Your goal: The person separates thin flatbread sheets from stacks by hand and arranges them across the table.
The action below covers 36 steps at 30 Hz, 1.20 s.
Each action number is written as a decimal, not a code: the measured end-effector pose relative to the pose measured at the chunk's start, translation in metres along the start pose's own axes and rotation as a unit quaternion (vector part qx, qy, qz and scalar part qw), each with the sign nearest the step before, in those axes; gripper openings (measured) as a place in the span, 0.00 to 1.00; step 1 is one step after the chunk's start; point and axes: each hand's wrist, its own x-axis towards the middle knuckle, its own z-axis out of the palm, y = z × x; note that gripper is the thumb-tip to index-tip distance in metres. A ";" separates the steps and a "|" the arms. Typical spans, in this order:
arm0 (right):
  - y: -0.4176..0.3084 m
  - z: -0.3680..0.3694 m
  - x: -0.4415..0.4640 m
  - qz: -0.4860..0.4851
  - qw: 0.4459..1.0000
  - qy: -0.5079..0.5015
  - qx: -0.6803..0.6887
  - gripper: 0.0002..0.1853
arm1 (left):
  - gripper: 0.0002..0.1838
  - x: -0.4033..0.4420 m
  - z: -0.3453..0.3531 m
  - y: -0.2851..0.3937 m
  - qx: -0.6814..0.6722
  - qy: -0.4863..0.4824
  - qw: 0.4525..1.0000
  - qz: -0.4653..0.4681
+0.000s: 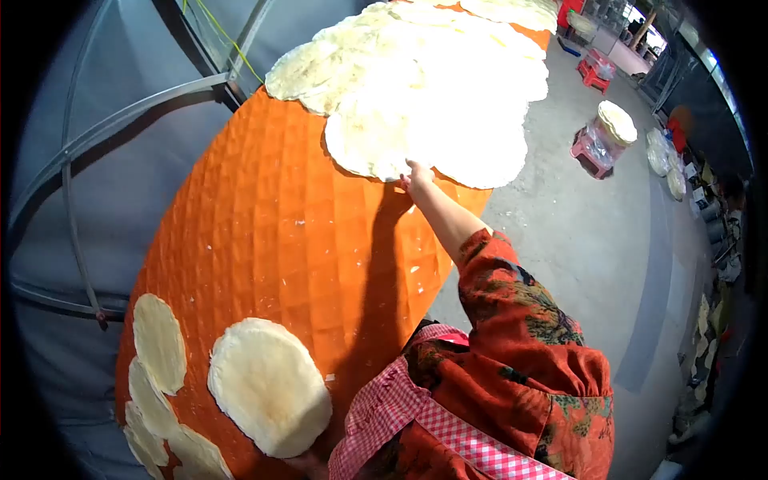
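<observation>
My right hand (418, 180) reaches far out over the orange cloth (304, 216), its fingers closed at the near edge of a pale, thin round flatbread (372, 140). That flatbread lies among several overlapping ones, brightly lit and partly washed out. Low in the view, my left hand (308, 464) is in shadow and mostly cut off. It supports the lower edge of another round flatbread (270, 388), which looks thick, perhaps a stack; the fingers are hidden beneath it. Several smaller flatbreads (160, 344) overlap at the lower left of the cloth.
Grey sheeting and a metal frame (144, 112) border the cloth on the left. Across the grey floor (600, 264), a red stool (592, 152) bears a stack of flatbreads (617, 122); another red stool (594, 72) stands beyond. Bags and clutter line the right side.
</observation>
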 end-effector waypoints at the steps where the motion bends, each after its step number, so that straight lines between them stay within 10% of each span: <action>1: -0.002 0.009 0.006 0.025 0.999 -0.022 0.010 0.11 | 0.29 -0.001 0.005 -0.002 0.008 0.005 1.000 0.000; 7: -0.034 0.030 0.024 -0.045 0.986 -0.161 -0.022 0.06 | 0.29 -0.002 0.004 -0.013 0.022 0.011 1.000 -0.005; 10: -0.105 -0.030 0.044 0.029 0.938 -0.344 -0.036 0.11 | 0.30 -0.006 -0.015 -0.015 0.006 0.012 1.000 -0.009; 13: -0.133 -0.126 -0.033 -0.106 0.925 -0.339 -0.137 0.07 | 0.30 -0.006 -0.038 -0.011 -0.024 0.004 1.000 0.000; 15: -0.141 -0.211 -0.047 -0.175 0.918 -0.118 -0.337 0.19 | 0.30 -0.006 -0.059 -0.011 -0.058 -0.013 0.998 0.023; 17: -0.114 -0.248 0.025 -0.476 0.639 0.155 -0.584 0.28 | 0.30 -0.011 -0.078 -0.014 -0.093 -0.045 0.993 0.053; 19: -0.061 -0.216 -0.057 -0.530 0.625 -0.011 -0.573 0.24 | 0.31 -0.006 -0.089 -0.020 -0.124 -0.141 0.976 0.114; 21: 0.025 -0.184 -0.091 -0.374 0.710 -0.392 -0.450 0.18 | 0.31 0.003 -0.091 -0.024 -0.148 -0.226 0.950 0.155; 22: 0.074 -0.170 -0.148 -0.347 0.635 -0.502 -0.474 0.16 | 0.32 0.003 -0.083 -0.014 -0.178 -0.095 0.978 0.058; 24: 0.145 -0.150 -0.311 -0.211 0.484 -0.666 -0.526 0.21 | 0.33 0.005 -0.077 -0.004 -0.236 -0.192 0.952 0.026; 25: 0.172 -0.147 -0.375 -0.302 0.338 -0.728 -0.515 0.28 | 0.34 0.009 -0.080 -0.007 -0.261 -0.209 0.942 0.019; 29: 0.262 -0.169 -0.477 -0.396 0.127 -0.811 -0.412 0.38 | 0.36 0.011 -0.088 -0.002 -0.248 -0.136 0.957 -0.062; 36: 0.273 -0.139 -0.483 -0.083 0.179 -0.822 -0.533 0.26 | 0.37 0.013 -0.092 -0.008 -0.281 -0.162 0.944 -0.059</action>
